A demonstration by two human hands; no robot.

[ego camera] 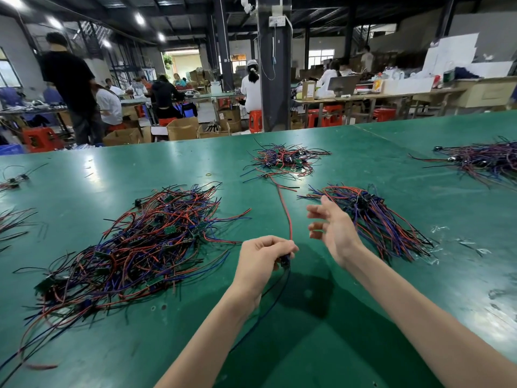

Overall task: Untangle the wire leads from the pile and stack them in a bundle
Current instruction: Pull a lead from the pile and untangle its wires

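One red-and-blue wire lead (285, 211) pinched in left hand (263, 256); right hand (333, 231) spread wide.

Table: broad green worktop (167, 163), glossy with glare.
Pillar: dark column (274, 79) just past the far edge.
Ceiling: dark beams (181, 7), bright lamps (139, 18).
Floor: open cardboard boxes (183, 128), red stools (255, 120).
Benches: long tables (363, 96) beyond, people (251, 88) seated at work.
Left wall: window (8, 71), daylight.
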